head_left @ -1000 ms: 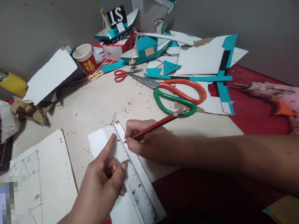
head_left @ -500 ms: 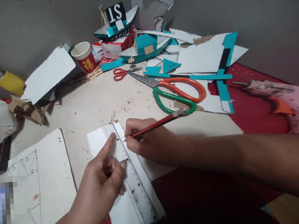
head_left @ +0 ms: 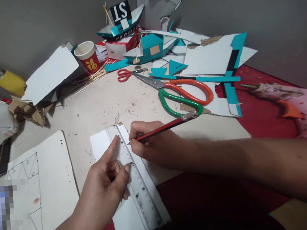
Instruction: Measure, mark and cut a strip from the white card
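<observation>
A clear plastic ruler [head_left: 137,180] lies lengthwise along a white cardboard strip [head_left: 129,213]. Pressing the ruler down are the index finger and thumb of my left hand [head_left: 105,184], with its other fingers curled under. My right hand [head_left: 152,146] grips a red and black pencil [head_left: 162,129], whose tip touches or nearly touches the card beside the ruler's right edge. To the left of my left hand is a white sheet [head_left: 54,169] with pencil-drawn lines and dots.
Large scissors [head_left: 184,92] with orange and green handles lie beyond my right hand, near small red scissors [head_left: 125,74]. Cardboard boats [head_left: 151,47], a paper cup [head_left: 87,56], thin sticks [head_left: 92,78] and card scraps [head_left: 207,59] fill the back. A pink glue gun [head_left: 279,93] is at right.
The whole view has shifted very slightly. Both hands, the ruler and the pencil keep nearly the same places on the card.
</observation>
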`<state>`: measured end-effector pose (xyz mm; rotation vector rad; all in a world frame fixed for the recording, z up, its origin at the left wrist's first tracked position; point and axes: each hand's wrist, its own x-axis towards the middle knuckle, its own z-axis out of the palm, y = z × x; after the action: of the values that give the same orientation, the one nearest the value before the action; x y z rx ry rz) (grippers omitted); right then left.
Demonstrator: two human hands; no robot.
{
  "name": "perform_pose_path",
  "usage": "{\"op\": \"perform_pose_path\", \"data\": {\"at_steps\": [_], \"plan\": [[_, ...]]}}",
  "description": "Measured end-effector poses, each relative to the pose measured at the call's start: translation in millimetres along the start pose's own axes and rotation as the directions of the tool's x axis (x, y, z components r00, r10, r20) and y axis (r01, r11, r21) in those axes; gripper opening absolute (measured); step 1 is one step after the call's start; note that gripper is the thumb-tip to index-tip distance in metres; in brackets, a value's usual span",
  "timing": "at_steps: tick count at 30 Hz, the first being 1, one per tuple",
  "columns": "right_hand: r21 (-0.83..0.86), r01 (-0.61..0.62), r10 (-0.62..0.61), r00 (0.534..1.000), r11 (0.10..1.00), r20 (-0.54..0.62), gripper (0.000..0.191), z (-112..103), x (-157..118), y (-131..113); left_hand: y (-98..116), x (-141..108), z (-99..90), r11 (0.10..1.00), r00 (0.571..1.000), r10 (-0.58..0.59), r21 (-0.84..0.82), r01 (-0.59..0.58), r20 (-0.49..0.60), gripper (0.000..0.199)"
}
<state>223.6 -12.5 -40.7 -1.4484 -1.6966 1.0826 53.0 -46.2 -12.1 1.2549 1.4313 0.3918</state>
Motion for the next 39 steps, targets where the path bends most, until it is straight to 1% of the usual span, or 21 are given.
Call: {"op": "perform_pose_path", "data": {"at_steps": [4,7,12,15,18,21,22,24,25,26,27,28,30,31,33,35,37,39], "plan": [[0.002,-0.032,0.032,0.999,0.999,0.002,0.013,-0.4,-0.4,0.1,0.2,0.2,0.0,1.0,1.0,-0.007,0.011,0.007,0.005,0.067],[0.014,-0.017,0.016,1.0,1.0,0.012,0.012,-0.5,-1.1,0.6,0.0,0.2,0.1,1.0,1.0,-0.006,0.01,0.006,-0.003,0.067],[-0.008,0.018,-0.018,1.0,1.0,-0.01,0.013,-0.3,-1.2,1.7,0.0,-0.2,-0.4,1.0,1.0,-0.006,-0.001,0.006,0.009,0.068],[0.015,0.002,-0.002,1.0,1.0,-0.02,0.012,-0.3,-0.8,2.0,-0.3,0.1,-0.3,1.0,1.0,-0.009,-0.007,0.009,0.003,0.069],[0.107,-0.042,0.046,0.998,0.993,-0.033,0.011,-0.4,-0.5,2.0,-2.7,1.9,-0.7,1.0,1.0,-0.016,-0.024,0.016,0.006,0.068],[0.291,-0.067,0.087,0.995,0.954,-0.056,0.009,-0.2,-0.2,2.5,-3.4,3.1,-5.7,0.995,0.998,-0.006,-0.1,0.012,0.065,0.073],[0.357,-0.076,0.104,0.993,0.931,-0.059,0.008,-0.3,-0.1,2.8,-1.8,2.5,-9.5,0.992,0.996,0.003,-0.123,0.008,0.086,0.076],[0.468,-0.079,0.12,0.991,0.88,-0.059,0.009,-0.8,-0.1,3.9,4.7,-0.7,-21.2,0.992,0.997,0.03,-0.126,-0.02,0.078,0.082],[0.51,-0.063,0.111,0.992,0.858,-0.063,0.012,-1.3,-0.1,4.4,9.2,-3.1,-29.3,0.994,0.999,0.051,-0.093,-0.051,0.001,0.08],[0.542,-0.039,0.095,0.993,0.84,-0.075,0.016,-2.0,-0.3,4.9,14.1,-5.7,-38.7,0.995,0.991,0.089,-0.035,-0.093,-0.101,0.078],[0.563,-0.011,0.077,0.993,0.827,-0.094,0.02,-2.8,-0.7,5.1,18.8,-8.1,-49.1,0.989,0.972,0.145,0.053,-0.138,-0.187,0.076],[0.576,0.018,0.062,0.991,0.817,-0.12,0.023,-3.6,-1.1,5.1,22.8,-10.0,-60.1,0.975,0.95,0.206,0.131,-0.179,-0.233,0.072],[0.586,0.067,0.043,0.984,0.808,-0.172,0.026,-5.0,-2.1,4.4,27.6,-11.7,-81.7,0.927,0.924,0.323,0.266,-0.264,-0.207,0.056],[0.585,0.082,0.04,0.981,0.807,-0.192,0.026,-5.4,-2.7,3.8,28.2,-11.4,-91.3,0.913,0.93,0.324,0.317,-0.258,-0.174,0.052],[0.579,0.097,0.039,0.975,0.809,-0.218,0.026,-5.6,-3.7,2.9,26.0,-9.5,-106.2,0.88,0.936,0.337,0.388,-0.273,-0.106,0.057],[0.562,0.106,0.031,0.973,0.821,-0.228,0.025,-4.9,-4.6,3.2,20.5,-7.0,-115.0,0.872,0.948,0.315,0.407,-0.271,-0.044,0.059],[0.538,0.121,0.012,0.972,0.834,-0.237,0.024,-3.6,-5.3,5.0,13.4,-5.2,-118.5,0.882,0.96,0.277,0.402,-0.244,-0.025,0.05],[0.53,0.119,0.012,0.971,0.84,-0.237,0.021,-2.0,-5.8,7.8,5.7,-5.1,-117.5,0.9,0.973,0.231,0.386,-0.203,-0.028,0.039]]}}
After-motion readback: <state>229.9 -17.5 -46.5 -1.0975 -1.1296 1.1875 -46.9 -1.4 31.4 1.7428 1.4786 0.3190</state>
